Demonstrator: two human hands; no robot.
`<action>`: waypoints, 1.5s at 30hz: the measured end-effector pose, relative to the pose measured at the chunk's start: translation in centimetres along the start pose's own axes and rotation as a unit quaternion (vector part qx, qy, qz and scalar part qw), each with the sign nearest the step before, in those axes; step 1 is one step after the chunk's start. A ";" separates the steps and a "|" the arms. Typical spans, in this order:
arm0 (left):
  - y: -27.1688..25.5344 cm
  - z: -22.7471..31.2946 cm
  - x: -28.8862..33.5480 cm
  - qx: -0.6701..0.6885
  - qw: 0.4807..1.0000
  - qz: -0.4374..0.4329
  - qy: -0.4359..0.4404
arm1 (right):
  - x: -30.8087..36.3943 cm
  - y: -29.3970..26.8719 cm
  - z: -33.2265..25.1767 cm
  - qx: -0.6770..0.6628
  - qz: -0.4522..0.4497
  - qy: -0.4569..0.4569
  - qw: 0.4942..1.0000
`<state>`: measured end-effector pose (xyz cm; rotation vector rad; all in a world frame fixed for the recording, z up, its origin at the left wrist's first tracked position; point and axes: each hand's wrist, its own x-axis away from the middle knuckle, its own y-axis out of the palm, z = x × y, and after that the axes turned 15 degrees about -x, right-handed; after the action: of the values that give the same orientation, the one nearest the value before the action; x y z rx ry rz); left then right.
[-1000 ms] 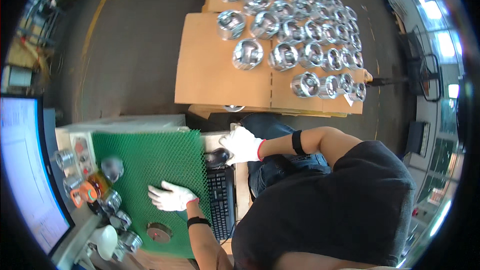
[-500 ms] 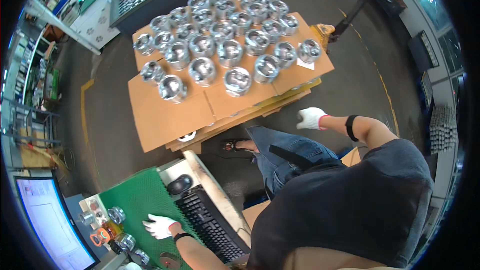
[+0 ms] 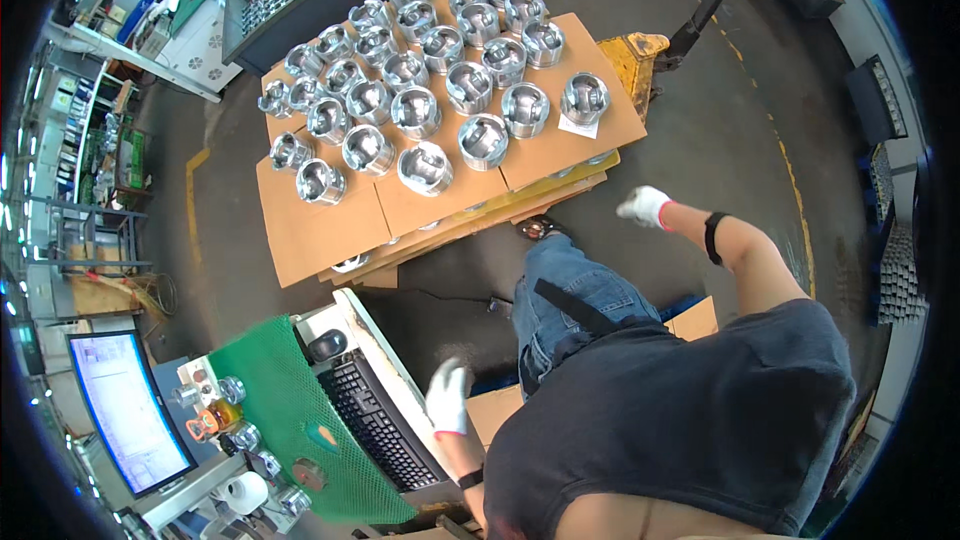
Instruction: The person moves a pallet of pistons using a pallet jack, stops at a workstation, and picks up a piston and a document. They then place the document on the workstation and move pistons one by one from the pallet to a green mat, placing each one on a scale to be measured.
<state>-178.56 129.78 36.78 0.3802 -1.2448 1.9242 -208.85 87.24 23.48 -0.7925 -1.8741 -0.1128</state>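
Observation:
My left hand (image 3: 448, 398), in a white glove with a pink cuff, hangs in the air just off the desk edge beside the black keyboard (image 3: 378, 422). It looks open and holds nothing I can see, though motion blurs its fingers. Out to the right, my right hand (image 3: 645, 208), gloved the same way, hovers over the floor near the cardboard-topped stack. Its fingers are loosely bent and apart, with nothing visible in them. Several shiny metal pistons (image 3: 425, 169) stand in rows on the cardboard sheet (image 3: 325, 237), out of reach of both hands.
A green mat (image 3: 262, 380) covers the desk, with a mouse (image 3: 327, 344), a round brownish disc (image 3: 309, 474) and more metal parts. A monitor (image 3: 128, 410) stands at left. Behind the stack is a yellow pallet jack (image 3: 632, 60). Dark grey floor (image 3: 740, 160) runs along the right.
My left hand has lifted off the green mat and moved right, past the keyboard. My right hand has shifted slightly up and right. The stack of pistons appears further left as the view shifts.

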 end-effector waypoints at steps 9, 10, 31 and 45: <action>8.1 5.6 -2.1 -0.192 0.979 -0.038 0.058 | -13.6 -2.5 -7.9 -0.391 -0.019 0.092 0.916; 8.1 7.4 -2.8 -0.218 0.972 -0.037 0.080 | -14.8 -2.2 -7.8 -0.374 -0.023 0.091 0.923; 14.5 22.7 -10.2 0.169 0.955 -0.244 -0.012 | -8.3 -3.2 -6.8 0.072 0.072 -0.113 0.988; 22.4 25.7 -17.4 0.099 0.910 -0.268 -0.302 | -5.8 0.0 -10.5 0.221 -0.105 -0.208 0.947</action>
<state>-188.52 95.12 24.06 1.3572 -1.1413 1.4854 -199.21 80.06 23.18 -0.3163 -2.2649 0.3586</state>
